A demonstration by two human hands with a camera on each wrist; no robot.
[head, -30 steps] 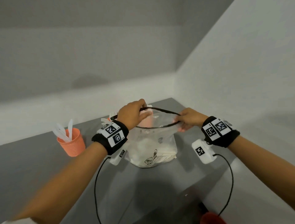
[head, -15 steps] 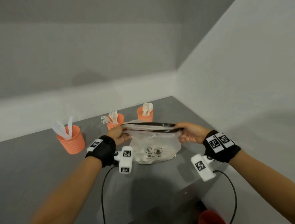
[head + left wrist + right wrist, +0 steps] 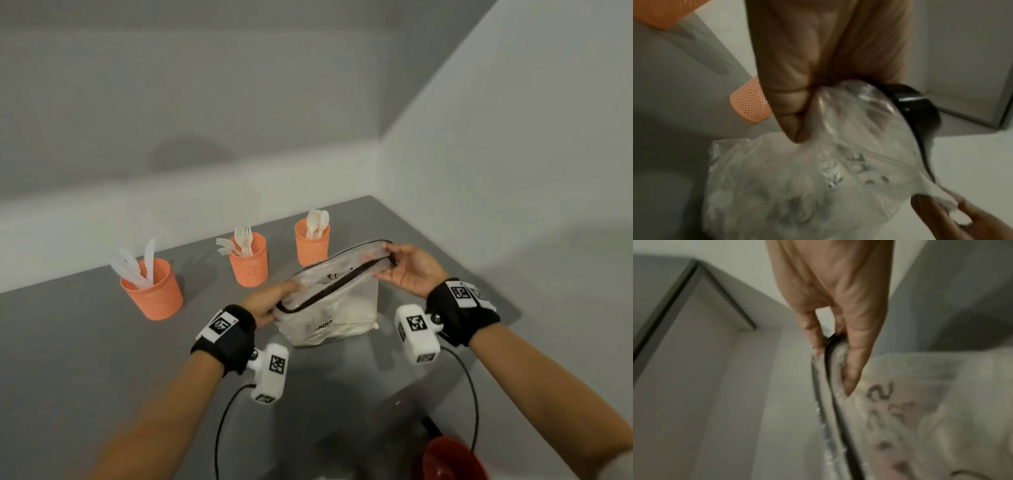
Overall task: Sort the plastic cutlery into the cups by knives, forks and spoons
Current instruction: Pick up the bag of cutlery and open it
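A clear plastic bag [image 3: 337, 308] with a black zip strip stands on the grey table [image 3: 85, 342], white contents inside. My left hand [image 3: 270, 301] pinches the near left end of its top edge; the left wrist view shows that hand [image 3: 797, 97] bunching the bag [image 3: 797, 186]. My right hand [image 3: 400, 267] pinches the far right end, its fingers [image 3: 855, 353] clamped on the zip strip [image 3: 838, 410]. Three orange cups stand behind: knives [image 3: 152, 291], forks [image 3: 248, 260], spoons [image 3: 312, 241].
White walls close the table's back and right sides. A red round object [image 3: 452, 459] sits below the table's near right edge. Black cables [image 3: 469, 394] trail from both wrist cameras. Grey tabletop stretches left of the knife cup.
The bag's wide-open mouth has been pulled flat and closed. My left hand dropped nearer me and my right hand rose, so the top edge now slants. The cups came into full view.
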